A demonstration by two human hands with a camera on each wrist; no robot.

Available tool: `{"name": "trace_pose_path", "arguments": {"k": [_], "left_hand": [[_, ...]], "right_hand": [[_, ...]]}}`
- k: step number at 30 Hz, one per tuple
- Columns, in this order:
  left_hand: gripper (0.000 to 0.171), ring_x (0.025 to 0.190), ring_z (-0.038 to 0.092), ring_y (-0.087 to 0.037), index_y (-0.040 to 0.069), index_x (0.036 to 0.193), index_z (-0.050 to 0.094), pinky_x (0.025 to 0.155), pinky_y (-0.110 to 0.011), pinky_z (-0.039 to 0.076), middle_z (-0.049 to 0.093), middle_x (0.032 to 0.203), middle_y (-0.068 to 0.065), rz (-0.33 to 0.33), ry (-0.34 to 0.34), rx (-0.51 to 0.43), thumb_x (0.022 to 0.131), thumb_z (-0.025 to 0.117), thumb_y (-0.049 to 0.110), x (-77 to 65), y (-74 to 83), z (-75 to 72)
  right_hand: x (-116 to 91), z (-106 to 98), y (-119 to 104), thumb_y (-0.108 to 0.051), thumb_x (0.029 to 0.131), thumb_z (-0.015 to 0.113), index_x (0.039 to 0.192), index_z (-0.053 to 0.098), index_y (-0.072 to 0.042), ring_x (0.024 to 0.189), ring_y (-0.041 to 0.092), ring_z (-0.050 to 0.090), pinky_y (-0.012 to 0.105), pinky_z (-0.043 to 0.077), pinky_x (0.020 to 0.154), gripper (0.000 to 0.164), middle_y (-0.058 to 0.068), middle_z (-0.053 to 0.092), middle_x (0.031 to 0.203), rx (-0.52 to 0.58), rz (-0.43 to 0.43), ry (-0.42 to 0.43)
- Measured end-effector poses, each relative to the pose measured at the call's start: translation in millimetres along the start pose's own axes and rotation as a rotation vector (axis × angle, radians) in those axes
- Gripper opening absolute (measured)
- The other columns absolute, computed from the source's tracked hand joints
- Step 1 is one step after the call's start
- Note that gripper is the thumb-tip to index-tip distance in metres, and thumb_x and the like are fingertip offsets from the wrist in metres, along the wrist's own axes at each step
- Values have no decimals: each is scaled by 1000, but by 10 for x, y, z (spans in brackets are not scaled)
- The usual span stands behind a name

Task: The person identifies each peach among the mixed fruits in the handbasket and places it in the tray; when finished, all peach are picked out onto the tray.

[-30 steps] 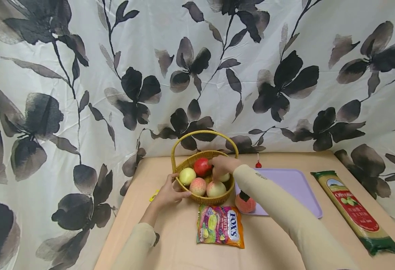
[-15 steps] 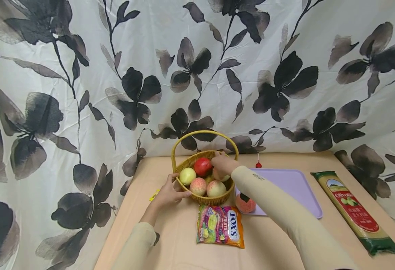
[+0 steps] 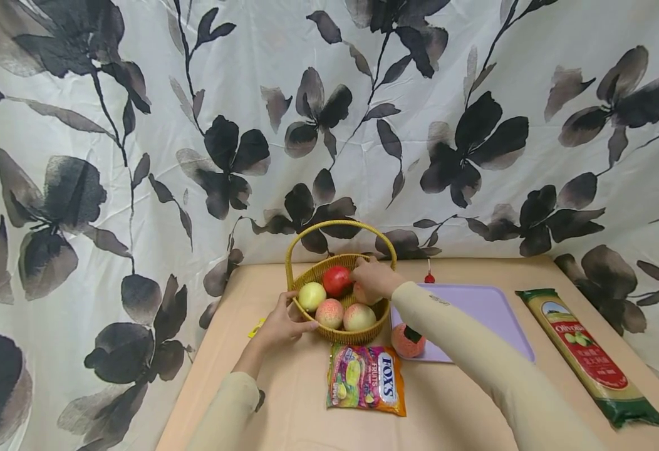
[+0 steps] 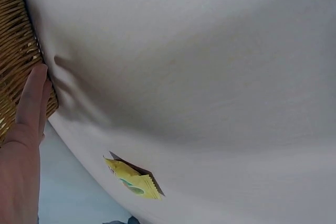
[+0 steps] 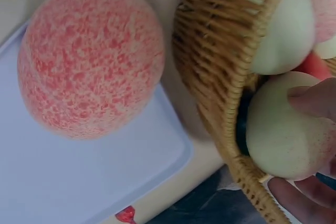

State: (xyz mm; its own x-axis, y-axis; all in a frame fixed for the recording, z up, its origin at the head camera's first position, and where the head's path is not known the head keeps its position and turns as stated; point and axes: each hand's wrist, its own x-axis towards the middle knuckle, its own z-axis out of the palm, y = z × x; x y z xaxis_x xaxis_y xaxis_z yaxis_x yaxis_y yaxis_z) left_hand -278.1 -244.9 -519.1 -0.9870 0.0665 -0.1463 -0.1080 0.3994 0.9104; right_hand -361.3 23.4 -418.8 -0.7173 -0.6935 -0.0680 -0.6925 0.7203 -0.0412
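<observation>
Since the earlier frames, the peach (image 5: 283,129) in the right hand (image 3: 376,278) has turned, pink side showing. Fingers and thumb grip it inside the wicker basket (image 3: 352,338), at right; the left hand (image 3: 281,322), fingers straight, touches the basket's outside. Apparently it's being positioned; next calls for gentle release.

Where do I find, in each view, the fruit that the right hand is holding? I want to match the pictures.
Head: the held fruit is slightly right of centre, below the middle, partly covered by the right hand.
Left wrist: not in this picture.
Right wrist: at the right side, around mid-height.
Shared landmark: the wicker basket, visible in all three views (left edge in the left wrist one).
</observation>
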Motion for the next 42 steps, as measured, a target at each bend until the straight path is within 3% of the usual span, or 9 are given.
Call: {"name": "trace_pose_path", "arguments": {"k": [4,6,10,13,18,23,30,36,42], "left_hand": [[101,79,60,-23,14,157,24,68,-37,53,16,171,-23,-8,-6,-11,83,90,31,2,5,2],[101,73,57,-19,14,157,23,68,-36,53,16,171,-23,-14,-8,-14,83,91,31,10,-1,0],[102,90,60,-26,14,156,23,67,-34,53,21,169,-22,-21,-1,6,82,91,31,18,-11,-11],[103,110,56,-32,14,156,24,67,-34,53,22,168,-21,-23,9,18,81,92,32,14,-13,-22],[104,122,54,-37,14,157,22,69,-35,54,16,171,-22,-27,3,-6,82,91,32,9,-30,-33],[105,125,52,-39,13,157,22,67,-33,53,19,169,-24,-19,5,8,81,92,33,8,-37,-33],[104,110,57,-33,14,156,22,68,-33,53,19,170,-20,-28,-1,3,81,92,33,16,-15,-17],[104,131,47,-39,15,156,22,72,-39,56,15,171,-23,-21,-6,10,80,92,32,20,3,-24],[104,134,50,-41,13,156,21,72,-39,55,13,172,-24,-18,-13,3,82,91,30,16,8,-17]], "right_hand": [[-65,-65,-34,-21,97,66,118,72,-15,102,41,59,53,58,73,23,19,59,116,17,1,57],[-134,-134,-57,-24,94,73,122,71,-17,101,38,59,52,58,77,29,18,59,118,53,-3,71],[-318,-298,-56,-17,78,87,122,70,-12,96,29,55,45,54,82,47,15,64,111,147,-56,64],[-465,-390,8,-12,69,89,118,69,-9,94,24,52,37,50,78,53,12,64,104,181,-81,27],[-768,-413,187,-11,66,90,113,68,-10,92,23,53,34,48,73,52,8,63,99,218,-48,-32],[-1132,-283,400,-6,65,90,111,65,-11,84,21,51,32,46,67,53,7,58,94,227,11,-69],[-1533,13,609,-5,64,91,109,63,-11,83,20,49,31,44,66,53,8,54,94,263,89,-79],[-1680,308,691,-5,64,90,108,61,-12,79,20,47,32,42,65,54,7,51,91,296,126,-73],[-1711,565,673,-5,65,86,104,60,-12,72,20,46,32,37,60,48,6,48,87,290,91,-10]]}}
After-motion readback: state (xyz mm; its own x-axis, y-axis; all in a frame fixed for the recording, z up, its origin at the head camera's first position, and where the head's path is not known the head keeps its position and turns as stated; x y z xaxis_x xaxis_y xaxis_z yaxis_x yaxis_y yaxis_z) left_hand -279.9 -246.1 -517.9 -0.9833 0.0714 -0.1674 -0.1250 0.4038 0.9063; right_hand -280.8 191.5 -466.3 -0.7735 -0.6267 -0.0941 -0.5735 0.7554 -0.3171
